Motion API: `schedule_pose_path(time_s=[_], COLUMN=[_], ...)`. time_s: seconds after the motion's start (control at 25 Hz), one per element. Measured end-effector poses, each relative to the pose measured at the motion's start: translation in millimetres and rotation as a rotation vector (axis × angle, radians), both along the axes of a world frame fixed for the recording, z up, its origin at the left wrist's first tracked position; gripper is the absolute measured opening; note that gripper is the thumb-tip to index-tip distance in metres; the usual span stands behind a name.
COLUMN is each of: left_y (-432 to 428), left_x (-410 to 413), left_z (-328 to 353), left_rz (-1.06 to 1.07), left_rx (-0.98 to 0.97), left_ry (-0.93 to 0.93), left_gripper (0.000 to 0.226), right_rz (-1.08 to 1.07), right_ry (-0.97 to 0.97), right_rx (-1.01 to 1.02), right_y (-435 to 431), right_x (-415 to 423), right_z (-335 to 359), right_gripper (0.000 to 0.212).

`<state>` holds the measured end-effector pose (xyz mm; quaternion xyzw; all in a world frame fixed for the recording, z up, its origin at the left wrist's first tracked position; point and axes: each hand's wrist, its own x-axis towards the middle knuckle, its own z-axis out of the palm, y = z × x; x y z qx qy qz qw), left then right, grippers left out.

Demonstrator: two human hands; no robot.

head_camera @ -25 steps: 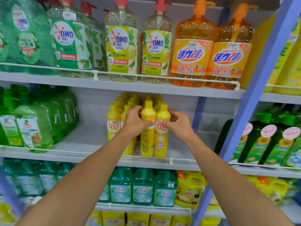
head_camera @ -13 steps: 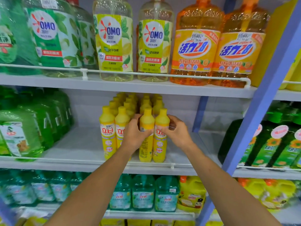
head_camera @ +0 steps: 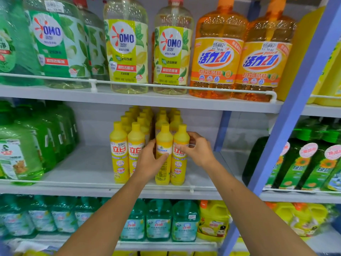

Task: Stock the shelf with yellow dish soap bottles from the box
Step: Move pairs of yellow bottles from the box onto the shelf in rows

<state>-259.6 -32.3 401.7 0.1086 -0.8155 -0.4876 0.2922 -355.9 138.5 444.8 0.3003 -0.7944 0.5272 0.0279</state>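
Note:
Several slim yellow dish soap bottles stand in rows on the middle shelf (head_camera: 86,169). At the front right of the group, two bottles stand side by side. My left hand (head_camera: 150,159) grips the left one (head_camera: 163,145), whose back label faces me. My right hand (head_camera: 198,150) holds the right one (head_camera: 180,163) from its right side. Two more front bottles (head_camera: 127,150) stand just left of my left hand, red logos facing out. The box is not in view.
Green bottles (head_camera: 22,148) fill the middle shelf's left end. Large OMO (head_camera: 127,52) and orange bottles (head_camera: 217,56) stand on the shelf above. A blue upright post (head_camera: 295,111) borders the bay on the right. A white rail (head_camera: 191,189) runs along the shelf's front edge.
Both hands have slid lower on the two front bottles, which now stand on the shelf. The view has moved closer and tilted slightly down.

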Motion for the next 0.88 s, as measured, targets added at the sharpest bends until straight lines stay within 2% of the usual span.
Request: schedule_pose_path(time_s=[0.08, 0.28, 0.52, 0.76, 0.88], left_y=[-1.3, 10.1, 0.8, 17.8, 17.1], left_x=[2.6, 0.4, 0.3, -6.5, -5.0], left_z=[-3.0, -6.9, -12.7, -9.6, -13.7], left_rz=[-0.022, 0.163, 0.021, 0.251, 0.171], left_rx=[0.016, -0.022, -0.065, -0.088, -0.026], left_ry=[0.012, 0.049, -0.086, -0.039, -0.036], left_gripper=[0.054, 0.060, 0.057, 0.060, 0.065], right_rz=[-0.005, -0.004, 0.008, 0.010, 0.007], right_ry=[-0.006, -0.013, -0.017, -0.011, -0.003], right_rx=[-0.005, -0.003, -0.003, -0.009, -0.008], right_y=[-0.5, 0.0, 0.8, 0.4, 1.2], right_x=[0.2, -0.4, -1.8, -3.8, -2.7], right_z=[-1.0, -0.7, -1.5, -2.8, -2.3], right_gripper=[0.050, 0.053, 0.051, 0.049, 0.050])
